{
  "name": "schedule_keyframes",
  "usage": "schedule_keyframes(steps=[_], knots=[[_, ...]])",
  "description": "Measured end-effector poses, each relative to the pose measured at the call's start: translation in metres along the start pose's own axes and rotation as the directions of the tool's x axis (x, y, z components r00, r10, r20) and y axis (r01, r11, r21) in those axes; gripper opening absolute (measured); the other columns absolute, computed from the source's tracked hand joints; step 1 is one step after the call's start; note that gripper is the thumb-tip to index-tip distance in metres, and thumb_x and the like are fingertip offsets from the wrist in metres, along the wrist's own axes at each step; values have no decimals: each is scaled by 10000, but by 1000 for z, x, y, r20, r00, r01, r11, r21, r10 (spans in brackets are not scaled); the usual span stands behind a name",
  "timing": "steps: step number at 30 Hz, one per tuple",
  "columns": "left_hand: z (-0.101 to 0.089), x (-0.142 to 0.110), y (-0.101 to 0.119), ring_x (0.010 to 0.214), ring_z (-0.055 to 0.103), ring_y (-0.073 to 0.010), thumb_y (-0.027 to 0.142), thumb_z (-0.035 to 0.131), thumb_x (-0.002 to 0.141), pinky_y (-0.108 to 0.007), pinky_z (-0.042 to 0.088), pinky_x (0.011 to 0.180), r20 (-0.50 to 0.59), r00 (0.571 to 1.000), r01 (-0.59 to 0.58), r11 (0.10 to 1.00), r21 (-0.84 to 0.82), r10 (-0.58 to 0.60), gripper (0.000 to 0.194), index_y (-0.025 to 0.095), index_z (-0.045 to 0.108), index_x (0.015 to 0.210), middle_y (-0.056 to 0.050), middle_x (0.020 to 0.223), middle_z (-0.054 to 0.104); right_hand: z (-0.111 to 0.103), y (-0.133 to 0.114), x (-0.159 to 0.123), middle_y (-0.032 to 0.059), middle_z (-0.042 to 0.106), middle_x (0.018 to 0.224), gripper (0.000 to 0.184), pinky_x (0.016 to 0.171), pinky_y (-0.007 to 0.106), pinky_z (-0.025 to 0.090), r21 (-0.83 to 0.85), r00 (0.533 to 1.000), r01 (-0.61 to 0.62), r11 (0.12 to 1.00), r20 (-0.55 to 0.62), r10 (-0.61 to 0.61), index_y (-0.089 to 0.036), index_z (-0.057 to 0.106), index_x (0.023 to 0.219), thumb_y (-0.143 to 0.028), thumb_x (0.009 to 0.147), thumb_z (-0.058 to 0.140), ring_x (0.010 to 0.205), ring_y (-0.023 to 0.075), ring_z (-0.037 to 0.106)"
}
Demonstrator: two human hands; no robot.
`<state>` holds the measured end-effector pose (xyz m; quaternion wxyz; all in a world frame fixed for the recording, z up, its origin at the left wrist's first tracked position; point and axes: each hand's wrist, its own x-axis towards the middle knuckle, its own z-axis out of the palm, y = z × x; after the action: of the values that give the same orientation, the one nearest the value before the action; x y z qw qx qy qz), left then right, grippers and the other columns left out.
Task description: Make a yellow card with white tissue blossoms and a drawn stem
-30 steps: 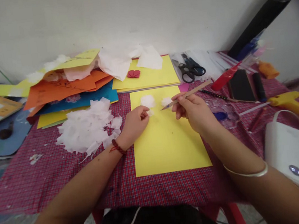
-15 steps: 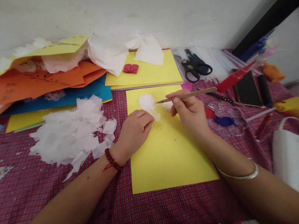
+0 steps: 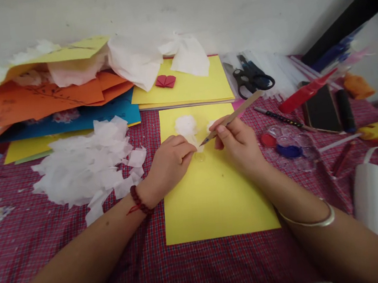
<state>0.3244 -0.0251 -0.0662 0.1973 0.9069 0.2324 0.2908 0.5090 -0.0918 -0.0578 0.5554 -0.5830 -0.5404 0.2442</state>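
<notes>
1. R grip [image 3: 239, 143] has hold of a wooden stick [image 3: 247, 106], thumb & fingers pinching it; dark tip points lower left, just beside the L fingertips, approx. centre of frame.
2. L grip [image 3: 167, 166] rests at left side of the yellow sheet [image 3: 217, 202], fingertips drawn together by a white scrap [image 3: 191, 140]; can't tell if the scrap is pinched or only touched.
3. Sheet lies flat on the tabletop [image 3: 147, 252], centre to lower centre of frame. White tuft [image 3: 185, 125] sits on its upper part; 2nd tuft [image 3: 210, 124] is partly hidden behind R grip. Small clear round thing [image 3: 199, 157] shows just below L fingertips; can't tell what it is.
4. Doing it well (my view): hold stick lightly nr the tip, approx. as now, for fine control; work w/ tip only, since thin tissue prob. tears or clings.
5. Steady sheet w/ side of L hand, fingertips clear of the tip's path; pref. press gently, esp. nr the tufts, so they don't flatten or lift.
6. Mind R wrist: clear tray [image 3: 303, 140] w/ red paint [image 3: 268, 140] & blue paint [image 3: 289, 150] is nearby, right of centre; a careless sleeve-side swing could smear it.
7. Tissue pile [image 3: 82, 166] is left of centre, within easy L reach.
</notes>
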Motion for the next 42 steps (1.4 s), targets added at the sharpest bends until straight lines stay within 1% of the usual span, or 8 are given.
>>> schedule_keyframes(steps=[4, 7, 13, 24, 27, 32, 36, 42], knots=[[0, 1, 1, 819, 601, -167, 90, 590, 885, -296, 481, 742, -8, 1000, -19, 999, -39, 18, 138, 174, 689, 838, -26, 827, 662, 0, -1, 0, -33, 565, 683, 287, 498, 239, 404, -13, 999, -8, 1000, 32, 9, -204, 579, 911, -480, 950, 509, 506, 80, 514], [-1, 1, 1, 829, 600, -170, 91, 574, 892, -303, 479, 757, 3, 999, -36, 999, -36, 36, 153, 179, 689, 844, -25, 831, 674, 1, -2, 0, -31, 561, 689, 301, 497, 242, 395, -27, 999, -20, 999, 45, 21, -209, 574, 914, -495, 957, 489, 506, 81, 501], [-1, 1, 1, 845, 601, -174, 93, 560, 891, -311, 482, 782, 38, 999, -6, 1000, -11, 6, 174, 192, 687, 825, -26, 848, 679, 1, -4, -1, -33, 555, 686, 315, 498, 243, 376, -50, 997, -29, 998, 73, 33, -220, 559, 910, -517, 964, 468, 505, 83, 477], [0, 2, 1, 838, 604, -177, 119, 571, 901, -310, 481, 772, 34, 999, 8, 1000, -20, -7, 140, 176, 685, 843, -34, 843, 679, 2, 4, 0, -27, 565, 711, 224, 528, 254, 396, -64, 995, -9, 998, 94, 15, -214, 557, 911, -403, 980, 460, 524, 90, 500], [1, 3, 1, 839, 605, -176, 119, 569, 901, -307, 481, 765, 27, 999, 33, 999, -15, -33, 139, 175, 679, 837, -32, 841, 676, 3, 4, 0, -26, 567, 710, 243, 534, 254, 398, -79, 995, -12, 997, 98, 19, -213, 559, 910, -426, 978, 465, 535, 93, 505], [1, 5, 2, 855, 597, -180, 121, 554, 903, -313, 481, 777, 68, 994, 80, 997, 11, -80, 147, 179, 668, 831, -33, 853, 669, 4, 2, 1, -28, 565, 708, 284, 519, 252, 386, -74, 993, -33, 997, 108, 41, -214, 554, 902, -475, 972, 465, 511, 86, 484], [0, 6, 3, 871, 591, -193, 112, 553, 891, -330, 481, 791, 94, 992, 75, 996, 40, -79, 143, 171, 668, 829, -45, 865, 660, 4, 2, 2, -29, 556, 690, 313, 518, 255, 382, -84, 992, -40, 996, 113, 49, -215, 550, 885, -504, 968, 464, 504, 87, 471], [1, 6, 2, 862, 579, -197, 90, 538, 869, -334, 475, 783, 100, 993, 55, 996, 65, -61, 167, 175, 664, 801, -46, 845, 643, 7, 4, 3, -17, 547, 668, 346, 523, 255, 386, -92, 992, -44, 995, 118, 55, -216, 560, 866, -541, 950, 474, 568, 113, 504]])
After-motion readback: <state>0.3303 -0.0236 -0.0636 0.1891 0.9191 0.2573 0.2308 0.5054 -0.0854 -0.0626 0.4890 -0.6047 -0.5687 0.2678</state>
